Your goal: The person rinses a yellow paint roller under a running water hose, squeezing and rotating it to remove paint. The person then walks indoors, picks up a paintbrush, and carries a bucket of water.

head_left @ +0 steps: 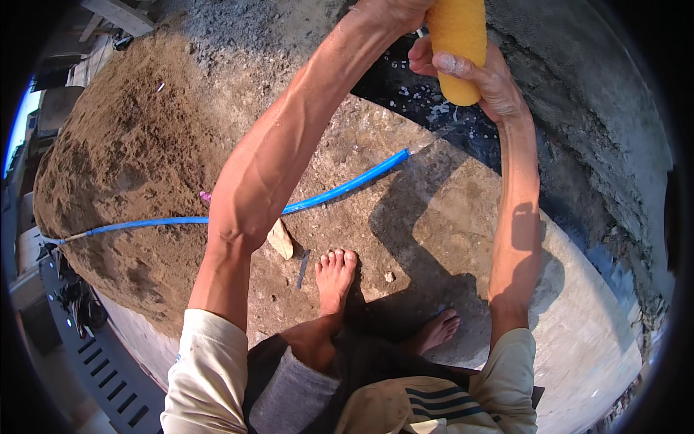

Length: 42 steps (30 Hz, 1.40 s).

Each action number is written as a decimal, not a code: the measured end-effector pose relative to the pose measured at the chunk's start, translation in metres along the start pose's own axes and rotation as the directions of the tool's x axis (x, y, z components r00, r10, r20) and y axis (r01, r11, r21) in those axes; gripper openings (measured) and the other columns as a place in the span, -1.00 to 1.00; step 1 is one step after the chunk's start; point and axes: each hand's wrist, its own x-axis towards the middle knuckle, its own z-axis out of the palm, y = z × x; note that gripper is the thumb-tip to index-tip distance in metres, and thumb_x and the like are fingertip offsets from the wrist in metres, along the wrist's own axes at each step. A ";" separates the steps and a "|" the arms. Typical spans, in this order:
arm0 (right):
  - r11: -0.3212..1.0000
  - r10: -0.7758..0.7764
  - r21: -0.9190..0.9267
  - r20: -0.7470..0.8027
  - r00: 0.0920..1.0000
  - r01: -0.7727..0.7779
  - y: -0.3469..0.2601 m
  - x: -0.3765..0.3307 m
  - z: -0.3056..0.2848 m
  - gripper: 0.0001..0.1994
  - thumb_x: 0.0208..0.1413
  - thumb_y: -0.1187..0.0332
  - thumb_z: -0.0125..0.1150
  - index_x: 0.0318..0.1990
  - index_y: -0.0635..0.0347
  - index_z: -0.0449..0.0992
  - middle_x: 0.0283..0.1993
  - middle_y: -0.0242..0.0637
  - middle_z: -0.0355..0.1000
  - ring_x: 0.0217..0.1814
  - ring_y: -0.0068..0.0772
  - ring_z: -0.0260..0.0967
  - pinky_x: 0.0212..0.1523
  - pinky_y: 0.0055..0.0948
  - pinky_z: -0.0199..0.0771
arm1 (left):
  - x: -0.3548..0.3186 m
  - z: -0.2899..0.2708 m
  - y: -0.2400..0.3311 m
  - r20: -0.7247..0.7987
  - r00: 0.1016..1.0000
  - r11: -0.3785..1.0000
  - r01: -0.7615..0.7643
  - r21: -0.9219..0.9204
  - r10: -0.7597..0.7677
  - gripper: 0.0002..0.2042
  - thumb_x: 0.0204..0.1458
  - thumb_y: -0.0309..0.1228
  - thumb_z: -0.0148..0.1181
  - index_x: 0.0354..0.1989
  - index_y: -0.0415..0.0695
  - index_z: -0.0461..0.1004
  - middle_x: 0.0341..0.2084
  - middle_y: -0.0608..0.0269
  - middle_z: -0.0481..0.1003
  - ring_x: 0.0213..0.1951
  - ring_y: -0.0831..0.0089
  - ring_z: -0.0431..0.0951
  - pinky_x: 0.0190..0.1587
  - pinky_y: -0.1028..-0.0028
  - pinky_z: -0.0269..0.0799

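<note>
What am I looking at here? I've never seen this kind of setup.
There is no machine: a person works bare-handed. The single picture comes from a wide fisheye camera on their head, looking down, so straight edges bend near the rim. The right hand holds a yellow, fuzzy roller; the left hand is cut off by the top edge, so its grip is unclear. Below, a blue hose runs across a brown soil mound and rough ground.
</note>
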 end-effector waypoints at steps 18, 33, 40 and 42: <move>0.947 -0.147 -0.320 -0.379 0.914 0.019 0.045 -0.011 0.036 -0.42 -0.07 0.16 0.63 0.05 0.32 0.56 -0.10 -0.07 0.63 -0.03 -0.24 0.63 0.01 -0.30 0.60 | -0.041 -0.002 0.005 -0.174 0.985 0.858 0.108 0.502 -0.022 -0.72 0.18 -0.20 0.32 -0.20 -0.18 0.50 -0.45 0.25 0.53 -0.42 0.48 0.54 -0.33 0.43 0.47; 0.609 0.253 -0.563 -0.529 0.810 -0.559 0.070 -0.139 0.128 -0.66 0.33 0.14 0.21 -0.30 0.31 0.49 -0.54 0.06 0.51 -0.43 0.23 0.53 -0.35 0.02 0.50 | -0.054 -0.057 -0.035 -0.239 0.900 0.931 0.355 -0.087 -0.365 -0.44 0.28 0.20 -0.07 -0.13 -0.13 0.48 -0.49 0.17 0.53 -0.47 0.32 0.57 -0.38 0.28 0.57; 0.970 0.240 0.159 -0.521 0.819 -0.184 0.043 -0.088 0.161 -0.65 0.47 0.09 0.03 -0.16 0.24 0.44 -0.52 -0.31 0.45 -0.55 -0.45 0.36 -0.49 -0.34 0.35 | -0.050 -0.053 -0.036 -0.236 0.870 0.902 0.414 -0.125 -0.432 -0.28 0.21 0.41 -0.11 -0.13 -0.11 0.53 -0.47 0.21 0.55 -0.46 0.36 0.58 -0.38 0.33 0.58; 0.957 0.284 0.198 -0.483 0.828 -0.213 0.020 -0.073 0.157 -0.60 0.49 0.03 -0.04 -0.15 0.22 0.47 -0.56 -0.39 0.38 -0.56 -0.56 0.30 -0.51 -0.44 0.30 | -0.048 -0.056 -0.037 -0.223 0.881 0.909 0.407 -0.090 -0.417 -0.28 0.20 0.42 -0.09 -0.12 -0.10 0.54 -0.45 0.23 0.55 -0.44 0.38 0.58 -0.37 0.34 0.58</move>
